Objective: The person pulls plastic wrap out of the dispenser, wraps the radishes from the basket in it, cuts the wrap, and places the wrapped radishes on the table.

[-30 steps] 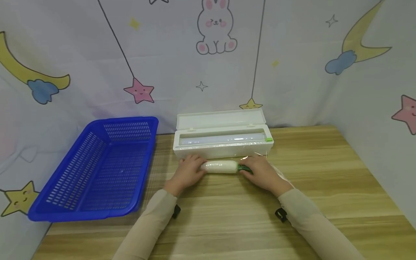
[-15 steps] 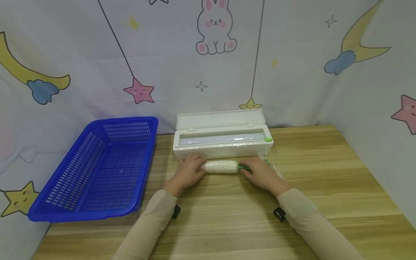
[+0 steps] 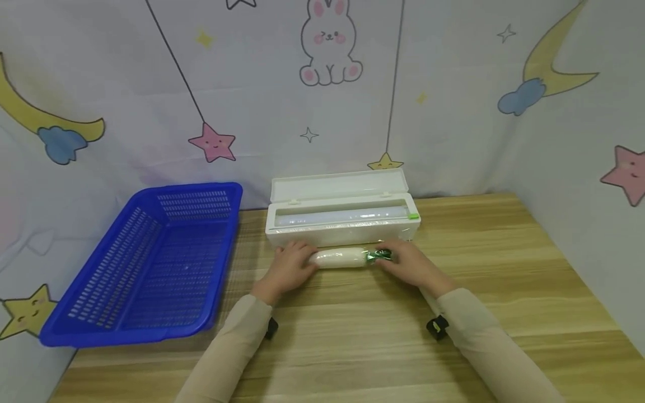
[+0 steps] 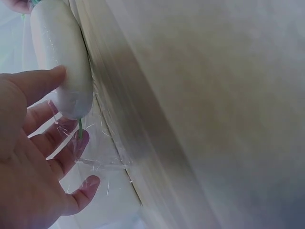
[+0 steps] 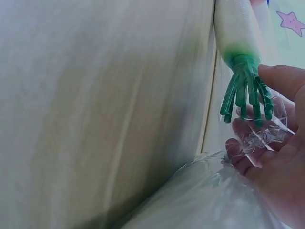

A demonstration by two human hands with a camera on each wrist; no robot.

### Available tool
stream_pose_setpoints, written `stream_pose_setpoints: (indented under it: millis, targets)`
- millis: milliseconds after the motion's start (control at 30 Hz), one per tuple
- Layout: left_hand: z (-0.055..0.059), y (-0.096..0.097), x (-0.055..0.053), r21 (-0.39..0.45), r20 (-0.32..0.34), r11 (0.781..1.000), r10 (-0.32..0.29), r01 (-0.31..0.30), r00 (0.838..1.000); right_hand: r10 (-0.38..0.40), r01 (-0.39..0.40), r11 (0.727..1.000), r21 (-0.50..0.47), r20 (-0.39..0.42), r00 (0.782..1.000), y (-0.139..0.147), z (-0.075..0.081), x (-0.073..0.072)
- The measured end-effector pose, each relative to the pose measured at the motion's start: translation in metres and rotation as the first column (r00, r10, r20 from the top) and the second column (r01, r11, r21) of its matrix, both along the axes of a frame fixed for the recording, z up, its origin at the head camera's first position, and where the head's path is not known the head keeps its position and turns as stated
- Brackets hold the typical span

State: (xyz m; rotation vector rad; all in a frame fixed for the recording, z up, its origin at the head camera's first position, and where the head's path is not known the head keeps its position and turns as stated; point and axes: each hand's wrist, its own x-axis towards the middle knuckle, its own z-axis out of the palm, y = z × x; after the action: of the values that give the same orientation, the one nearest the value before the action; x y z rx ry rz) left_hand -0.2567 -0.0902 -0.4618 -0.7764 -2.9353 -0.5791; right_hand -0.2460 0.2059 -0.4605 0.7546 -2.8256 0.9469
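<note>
A white radish [image 3: 339, 258] with green stalks [image 5: 247, 90] lies crosswise on the table, with clear plastic wrap [image 4: 102, 143] around it. My left hand [image 3: 290, 265] holds its left end. In the left wrist view the thumb rests on the radish and the fingers lie behind its thin green tip, amid loose film. My right hand [image 3: 409, 262] is at the stalk end. Its thumb touches near the stalk base, and its curled fingers hold crumpled wrap beside the stalks. More film spreads below that hand in the right wrist view.
Just behind the radish stands a white wrap dispenser [image 3: 342, 230] with its lid [image 3: 340, 186] raised, a film roll [image 3: 342, 216] inside and a green slider [image 3: 413, 216]. At left is a blue plastic basket [image 3: 232, 235]. A printed cloth [image 3: 262, 84] hangs behind the wooden table [image 3: 353, 347].
My right hand has shifted slightly right and turned, so more of the film-covered green stalks shows. The loose film beside it has moved under the wrist. The left hand keeps its place on the radish.
</note>
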Motion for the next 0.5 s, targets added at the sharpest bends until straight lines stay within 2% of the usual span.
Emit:
stream_pose_setpoints:
  millis: [133, 267, 400, 500]
  targets:
    - [0.004, 0.004, -0.002, -0.015, -0.015, 1.000, 0.004, -0.004, 1.000, 0.016, -0.016, 1.000, 0.004, -0.022, 1.000, 0.004, 0.003, 0.001]
    - [0.011, 0.010, 0.000, -0.071, -0.028, 0.997, 0.034, -0.036, 0.999, 0.033, -0.031, 0.999, 0.031, -0.064, 0.997, 0.005, 0.004, 0.000]
    - [0.027, 0.027, 0.006, -0.122, -0.074, 0.990, 0.061, -0.070, 0.995, 0.054, -0.046, 0.996, 0.073, -0.103, 0.993, 0.006, 0.001, 0.001]
    - [0.042, 0.048, 0.008, -0.123, -0.115, 0.992, 0.026, -0.041, 0.993, 0.054, -0.044, 0.994, 0.096, -0.105, 0.993, 0.007, -0.001, 0.003]
